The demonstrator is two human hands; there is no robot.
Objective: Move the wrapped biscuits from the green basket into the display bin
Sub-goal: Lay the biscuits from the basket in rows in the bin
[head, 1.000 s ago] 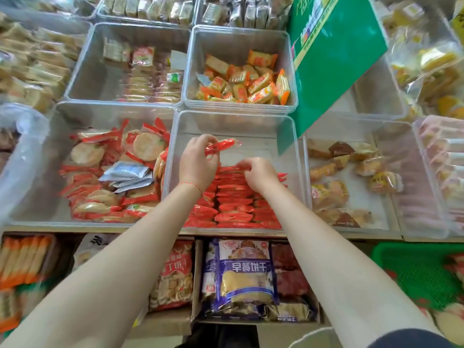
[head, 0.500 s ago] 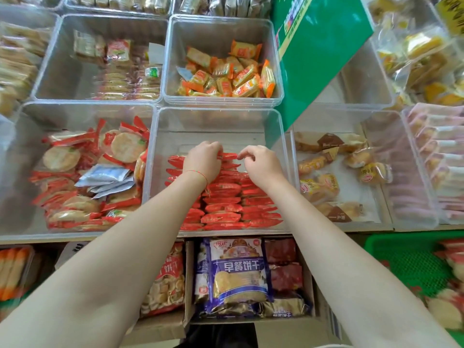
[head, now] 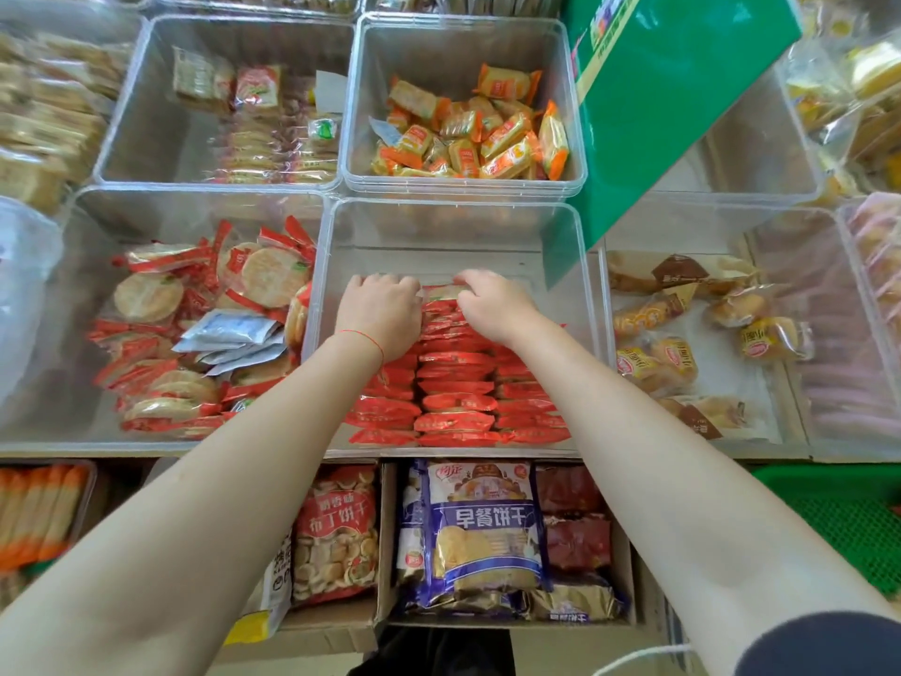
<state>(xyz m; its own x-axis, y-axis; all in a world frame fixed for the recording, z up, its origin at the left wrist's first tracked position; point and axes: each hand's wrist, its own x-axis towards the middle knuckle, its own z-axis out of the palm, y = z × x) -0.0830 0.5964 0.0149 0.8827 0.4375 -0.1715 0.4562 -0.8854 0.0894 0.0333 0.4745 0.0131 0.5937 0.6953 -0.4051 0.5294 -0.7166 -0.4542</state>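
Observation:
The clear display bin [head: 451, 222] stands at the middle of the shelf, its near half filled with rows of red wrapped biscuits [head: 456, 402] standing on edge. Both my hands are inside it at the far end of the rows. My left hand [head: 380, 312] curls its fingers over the last packs of the left row. My right hand [head: 495, 304] curls over the packs beside it, and one pack [head: 441, 292] shows between the two hands. A corner of the green basket [head: 843, 529] shows at the lower right; what lies in it is out of view.
Clear bins surround the display bin: round rice crackers [head: 195, 329] at the left, orange packs [head: 468, 134] behind, small cakes [head: 682, 334] at the right. A green carton [head: 658, 90] leans over the back right corner. Cardboard boxes of bagged biscuits [head: 482, 534] stand below the shelf.
My left hand, which held a red pack up over the bin, has come down to the rows. Both hands have shifted to the far end of the stacked packs.

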